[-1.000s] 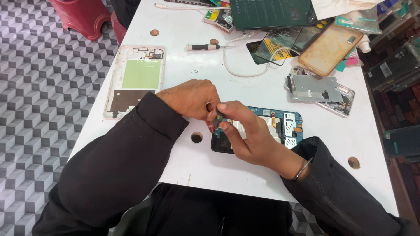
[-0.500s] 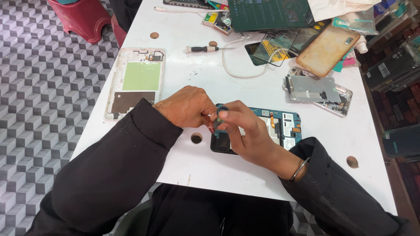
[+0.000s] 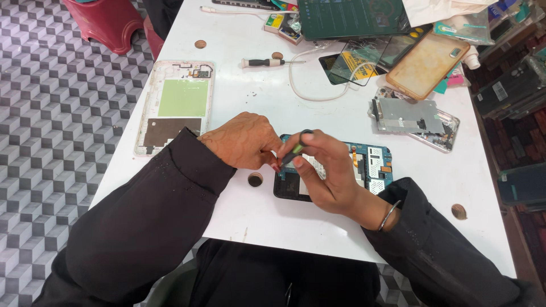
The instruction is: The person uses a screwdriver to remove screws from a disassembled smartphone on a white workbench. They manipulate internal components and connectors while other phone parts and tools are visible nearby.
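Note:
An opened tablet with a blue circuit board (image 3: pixel 372 164) lies on the white table (image 3: pixel 256 222) in front of me. My right hand (image 3: pixel 324 170) rests on its left part and grips a small dark tool (image 3: pixel 297 149) between thumb and fingers. My left hand (image 3: pixel 242 139) is curled next to it, its fingertips touching the tool's tip at the tablet's left edge. What lies under my fingers is hidden.
A white tablet back shell (image 3: pixel 175 105) lies to the left. A screwdriver (image 3: pixel 264 62), a white cable (image 3: pixel 307 85), a metal frame (image 3: pixel 412 119), a tan phone case (image 3: pixel 426 65) and glass panels (image 3: pixel 364 57) crowd the far side. A red stool (image 3: pixel 108 20) stands on the patterned floor.
Both hands stay together over the tablet's left edge with only slight finger shifts. The view has drifted a little.

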